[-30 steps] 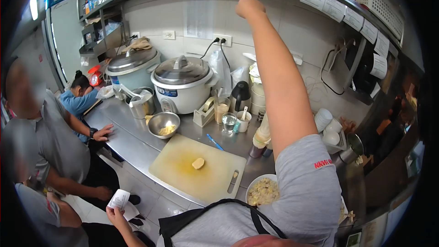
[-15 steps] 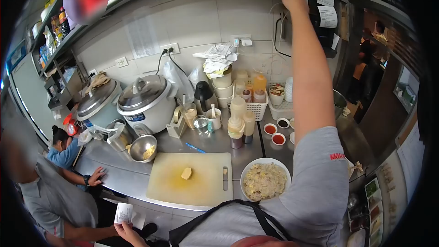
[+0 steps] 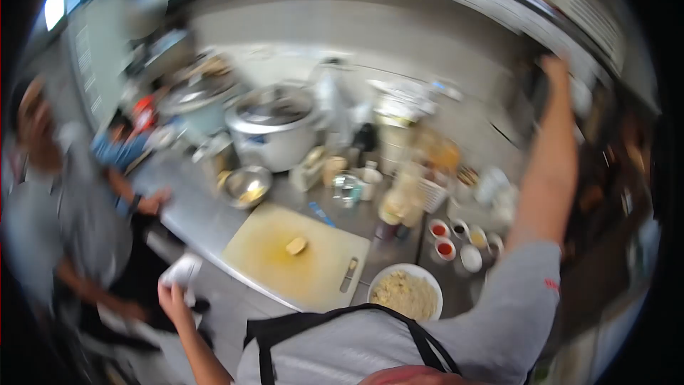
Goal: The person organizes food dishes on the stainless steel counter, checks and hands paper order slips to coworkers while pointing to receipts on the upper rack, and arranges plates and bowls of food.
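A white printed paper slip (image 3: 184,269) is pinched in my left hand (image 3: 172,299), off the front edge of the counter at lower left. My right hand (image 3: 554,68) is stretched up at the right, close under the shelf edge where more paper slips (image 3: 484,3) hang in a row; motion smears its fingers. Below my arms, a pale cutting board (image 3: 256,242) with a yellow stain carries one small pale yellow lump (image 3: 296,246). A white bowl of fried rice (image 3: 405,296) sits to the right of the board, nearest my body.
A person (image 3: 78,207) in a grey shirt stands at the left, one hand (image 3: 153,202) on the counter. Along the wall are a rice cooker (image 3: 274,132), a steel bowl (image 3: 246,187), squeeze bottles (image 3: 405,196), and several small sauce cups (image 3: 445,248). A blue pen (image 3: 320,214) lies behind the board.
The view has turned and blurred. My right hand has shifted rightward along the slip row, its pointing finger now smeared. My left hand has risen with its slip.
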A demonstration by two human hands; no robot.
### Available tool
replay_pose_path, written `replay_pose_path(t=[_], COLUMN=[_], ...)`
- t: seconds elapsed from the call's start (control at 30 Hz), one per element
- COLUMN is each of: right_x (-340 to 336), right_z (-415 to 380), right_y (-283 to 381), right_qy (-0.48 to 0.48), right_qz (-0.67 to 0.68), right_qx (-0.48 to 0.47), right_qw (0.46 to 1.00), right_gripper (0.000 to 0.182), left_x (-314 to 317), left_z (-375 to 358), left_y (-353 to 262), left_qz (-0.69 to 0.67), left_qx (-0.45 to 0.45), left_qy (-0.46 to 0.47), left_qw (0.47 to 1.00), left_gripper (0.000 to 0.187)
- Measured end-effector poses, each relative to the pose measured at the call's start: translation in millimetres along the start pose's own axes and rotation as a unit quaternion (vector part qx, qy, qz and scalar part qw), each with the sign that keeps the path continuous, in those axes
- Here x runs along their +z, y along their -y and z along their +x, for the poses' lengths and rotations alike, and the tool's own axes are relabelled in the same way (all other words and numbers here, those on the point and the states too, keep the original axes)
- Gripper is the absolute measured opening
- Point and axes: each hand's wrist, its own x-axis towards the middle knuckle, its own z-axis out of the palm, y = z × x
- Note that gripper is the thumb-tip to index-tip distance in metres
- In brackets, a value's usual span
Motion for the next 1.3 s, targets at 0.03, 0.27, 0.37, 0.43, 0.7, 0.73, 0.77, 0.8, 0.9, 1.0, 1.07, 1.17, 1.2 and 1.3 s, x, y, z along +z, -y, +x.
replay_pose_path(t=[0.03, 0.27, 0.37, 0.43, 0.7, 0.73, 0.77, 0.8, 0.9, 1.0, 1.07, 1.17, 1.2, 1.3], right_x=[28, 115, 92, 84, -92, -100, -107, -113, -119, -134, -160, -181, -189, -203], right_z=[15, 74, 62, 49, -8, -11, -12, -12, -6, 4, 3, 10, 10, 11], right_y=[-10, -44, -28, -20, 69, 75, 80, 83, 97, 123, 151, 184, 190, 192], right_qy=[0.01, -0.044, -0.03, -0.03, -0.01, -0.004, 0.011, 0.027, -0.004, 0.004, 0.021, 0.07, 0.084, 0.115], right_qz=[0.052, 0.327, 0.356, 0.351, 0.455, 0.46, 0.463, 0.467, 0.462, 0.493, 0.514, 0.51, 0.506, 0.495], right_qx=[-0.002, 0.269, 0.246, 0.221, 0.289, 0.285, 0.286, 0.286, 0.257, 0.211, 0.167, 0.116, 0.131, 0.165], right_qw=[0.999, 0.905, 0.901, 0.909, 0.842, 0.841, 0.839, 0.836, 0.849, 0.844, 0.841, 0.849, 0.849, 0.845], right_gripper=[0.021, 0.07, 0.066, 0.063, 0.069, 0.068, 0.068, 0.068, 0.069, 0.068, 0.067, 0.068, 0.068, 0.068], left_x=[-1, 1, -10, -3, 3, 2, 0, -1, 0, 1, 1, 1, -1, -8], left_z=[1, -8, -12, -7, -6, -6, -4, -3, -4, -7, -10, -10, -10, -12], left_y=[-3, -13, -4, -7, -1, 3, 6, 8, 4, -2, -5, -2, -1, 6], left_qz=[-0.015, -0.057, 0.0, 0.008, -0.019, -0.02, -0.019, -0.018, -0.023, -0.019, -0.014, -0.028, -0.035, -0.036], left_qx=[-0.032, -0.019, -0.019, -0.015, -0.023, -0.017, -0.012, -0.007, -0.018, -0.028, -0.024, -0.021, -0.021, -0.025], left_qy=[-0.002, -0.085, -0.086, -0.074, -0.052, -0.045, -0.039, -0.034, -0.047, -0.05, -0.057, -0.045, -0.042, -0.056], left_qw=[0.999, 0.995, 0.996, 0.997, 0.998, 0.999, 0.999, 0.999, 0.998, 0.998, 0.998, 0.998, 0.998, 0.997], left_gripper=[0.013, 0.008, 0.009, 0.01, 0.011, 0.011, 0.011, 0.011, 0.011, 0.012, 0.012, 0.012, 0.012, 0.012])
